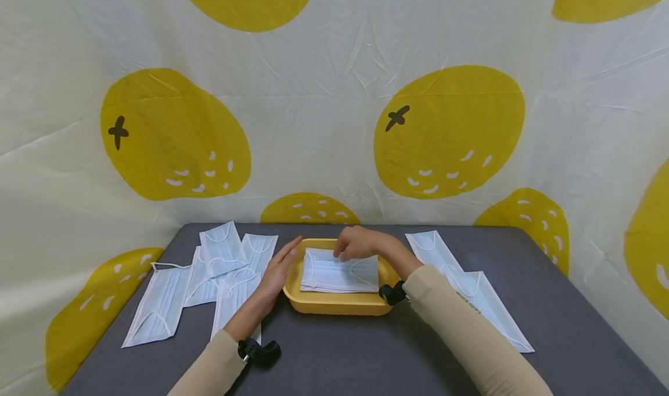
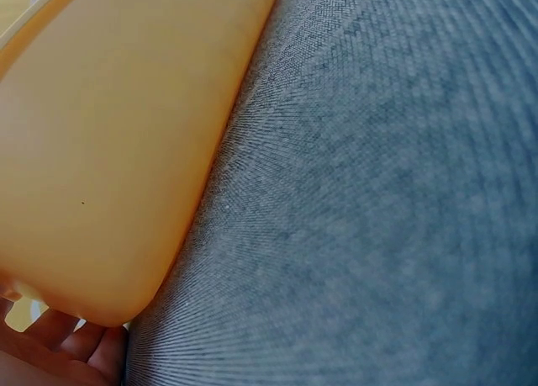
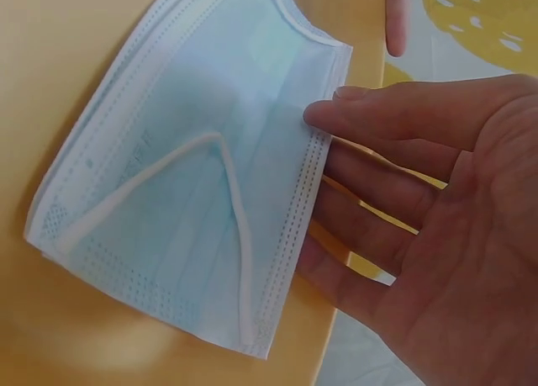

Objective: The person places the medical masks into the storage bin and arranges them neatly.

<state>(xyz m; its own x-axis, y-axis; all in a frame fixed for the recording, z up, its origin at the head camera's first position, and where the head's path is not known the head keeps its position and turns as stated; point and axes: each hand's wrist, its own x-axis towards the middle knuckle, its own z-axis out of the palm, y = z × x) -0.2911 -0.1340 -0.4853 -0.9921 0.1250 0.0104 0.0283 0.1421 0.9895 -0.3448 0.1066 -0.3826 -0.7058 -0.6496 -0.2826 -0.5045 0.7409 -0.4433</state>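
- right hand [image 1: 360, 242]: thumb on top, fingers tucked behind, pinching the far edge of the mask stack [image 1: 337, 274].
- left hand [image 1: 274, 277]: fingers nearly straight, against the left end of the yellow tray [image 1: 340, 306].
- stack lies in the tray, light blue, several layers showing at the near edge, white ear loops on top.
- tray sits on the dark grey table [image 1: 334, 355], toward the far side.
- left of tray: loose masks [image 1: 223, 249], some overlapping, one partly behind the left forearm.
- right of tray: two more masks [image 1: 493, 306], partly hidden by the right sleeve [image 1: 460, 320].
- beyond the table: white cloth [image 1: 313, 123] printed with big yellow fruit.
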